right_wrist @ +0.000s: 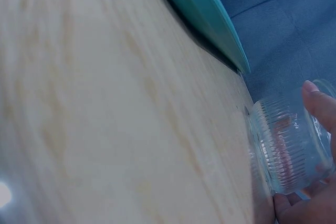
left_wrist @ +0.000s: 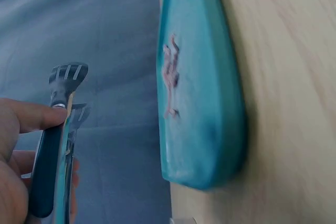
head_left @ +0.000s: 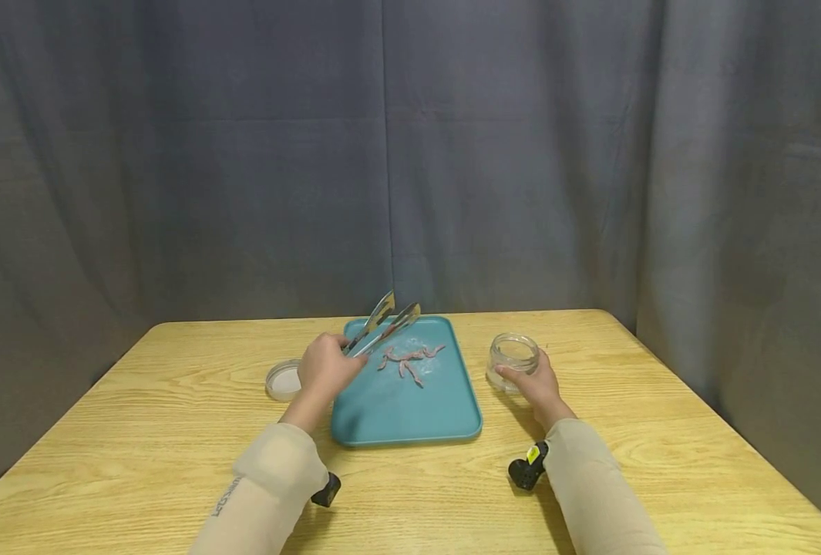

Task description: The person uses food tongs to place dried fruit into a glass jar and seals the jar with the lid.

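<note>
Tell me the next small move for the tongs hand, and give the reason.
Probably lower the tongs toward the pink strips on the teal tray and close the tips on one. The left hand grips the tongs with the tips raised above the tray's far end, holding nothing, while the right hand steadies the open glass jar beside the tray.

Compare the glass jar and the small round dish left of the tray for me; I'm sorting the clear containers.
The glass jar stands taller with ribbed walls; the round dish is low and flat. The jar sits right of the teal tray, gripped by the right hand; the dish lies left of it, untouched, beside the left hand, which holds tongs. Both are clear, round, and rest on the wooden table.
</note>
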Demonstrator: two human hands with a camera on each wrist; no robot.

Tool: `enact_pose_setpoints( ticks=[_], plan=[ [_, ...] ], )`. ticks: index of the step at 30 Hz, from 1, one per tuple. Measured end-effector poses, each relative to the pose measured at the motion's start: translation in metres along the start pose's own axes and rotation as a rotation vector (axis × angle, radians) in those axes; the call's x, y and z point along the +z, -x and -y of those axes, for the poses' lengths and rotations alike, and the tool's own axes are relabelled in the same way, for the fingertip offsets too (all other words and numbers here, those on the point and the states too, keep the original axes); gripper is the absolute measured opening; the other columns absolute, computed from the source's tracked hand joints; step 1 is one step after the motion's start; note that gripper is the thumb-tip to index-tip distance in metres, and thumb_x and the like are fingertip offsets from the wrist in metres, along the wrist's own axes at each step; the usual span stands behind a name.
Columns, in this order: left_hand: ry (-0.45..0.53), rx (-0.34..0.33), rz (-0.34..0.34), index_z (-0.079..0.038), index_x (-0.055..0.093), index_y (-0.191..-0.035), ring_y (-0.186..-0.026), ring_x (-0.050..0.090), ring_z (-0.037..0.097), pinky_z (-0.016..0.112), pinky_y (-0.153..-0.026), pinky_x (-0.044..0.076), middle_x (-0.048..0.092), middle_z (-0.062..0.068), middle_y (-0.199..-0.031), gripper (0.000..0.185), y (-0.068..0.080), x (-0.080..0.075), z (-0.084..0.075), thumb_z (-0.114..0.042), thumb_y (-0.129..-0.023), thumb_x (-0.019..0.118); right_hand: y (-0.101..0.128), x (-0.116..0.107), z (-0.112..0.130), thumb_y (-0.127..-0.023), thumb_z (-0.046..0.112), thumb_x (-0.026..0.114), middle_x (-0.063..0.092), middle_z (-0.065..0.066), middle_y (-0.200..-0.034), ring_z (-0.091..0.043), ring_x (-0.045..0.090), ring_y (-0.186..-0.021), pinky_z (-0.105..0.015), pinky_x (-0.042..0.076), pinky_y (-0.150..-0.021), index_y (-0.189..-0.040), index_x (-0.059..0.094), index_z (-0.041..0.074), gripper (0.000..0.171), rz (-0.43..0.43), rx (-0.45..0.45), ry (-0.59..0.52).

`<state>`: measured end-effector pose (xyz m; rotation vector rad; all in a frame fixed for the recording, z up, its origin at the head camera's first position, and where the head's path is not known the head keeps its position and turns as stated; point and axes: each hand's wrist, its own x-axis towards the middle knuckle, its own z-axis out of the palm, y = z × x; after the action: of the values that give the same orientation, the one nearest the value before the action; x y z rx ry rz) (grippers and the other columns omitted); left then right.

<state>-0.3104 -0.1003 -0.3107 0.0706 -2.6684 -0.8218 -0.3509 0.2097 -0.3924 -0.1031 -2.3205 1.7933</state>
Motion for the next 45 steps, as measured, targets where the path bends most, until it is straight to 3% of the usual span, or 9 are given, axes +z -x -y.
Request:
enact_pose_setpoints(
  ticks=[6,13,19,29,36,45],
  plan=[
    [-0.019,-0.028,0.037,-0.008,0.066,-0.083,-0.063,0.051,0.02,0.033,-0.045,0.036,0.058,0.004,-0.078,0.025,0.002,-0.002,0.016,-0.028,-0.067,0.064,0.001,0.0,0.001,-0.074,0.02,0.068,0.029,-0.022,-0.129,-0.036,0.028,-0.117,-0.046,0.021,-0.094,-0.135,0.015,0.002,0.083,0.004,0.005,-0.002],
    [-0.055,-0.052,0.074,-0.005,0.066,-0.088,-0.066,0.053,0.02,0.033,-0.048,0.038,0.061,0.007,-0.083,0.031,0.004,0.002,0.028,-0.026,-0.066,0.067,0.001,0.001,0.001,-0.074,0.019,0.068,0.028,-0.023,-0.13,-0.036,0.027,-0.118,-0.045,0.021,-0.095,-0.135,0.015,0.001,0.083,0.002,0.005,-0.01],
    [-0.115,-0.068,0.11,-0.006,0.065,-0.088,-0.067,0.052,0.02,0.033,-0.048,0.038,0.06,0.007,-0.081,0.032,0.005,0.008,0.032,-0.028,-0.066,0.069,0.001,0.001,-0.001,-0.073,0.02,0.068,0.028,-0.023,-0.13,-0.037,0.026,-0.118,-0.046,0.021,-0.094,-0.135,0.015,0.001,0.084,-0.003,0.001,-0.014],
    [-0.162,-0.092,0.155,-0.01,0.058,-0.065,-0.057,0.045,0.019,0.032,-0.044,0.033,0.05,0.003,-0.062,0.015,0.005,0.014,0.038,-0.023,-0.067,0.063,0.0,0.001,0.0,-0.074,0.02,0.068,0.027,-0.023,-0.131,-0.036,0.026,-0.119,-0.045,0.02,-0.095,-0.135,0.014,0.002,0.083,0.006,0.005,-0.004],
    [-0.179,-0.087,0.175,-0.011,0.059,-0.062,-0.056,0.045,0.019,0.032,-0.044,0.033,0.049,0.003,-0.061,0.009,0.004,0.015,0.041,-0.017,-0.068,0.059,0.0,0.002,-0.001,-0.073,0.02,0.068,0.028,-0.023,-0.131,-0.036,0.027,-0.118,-0.045,0.021,-0.095,-0.135,0.015,0.002,0.084,-0.009,0.002,-0.012],
    [-0.173,-0.08,0.182,-0.012,0.054,-0.053,-0.053,0.044,0.018,0.031,-0.045,0.032,0.049,0.001,-0.055,0.018,0.007,0.016,0.036,-0.011,-0.07,0.058,0.002,0.001,0.002,-0.074,0.019,0.068,0.027,-0.023,-0.131,-0.036,0.025,-0.119,-0.045,0.019,-0.095,-0.135,0.014,0.002,0.084,0.003,0.003,-0.019]
  ],
)
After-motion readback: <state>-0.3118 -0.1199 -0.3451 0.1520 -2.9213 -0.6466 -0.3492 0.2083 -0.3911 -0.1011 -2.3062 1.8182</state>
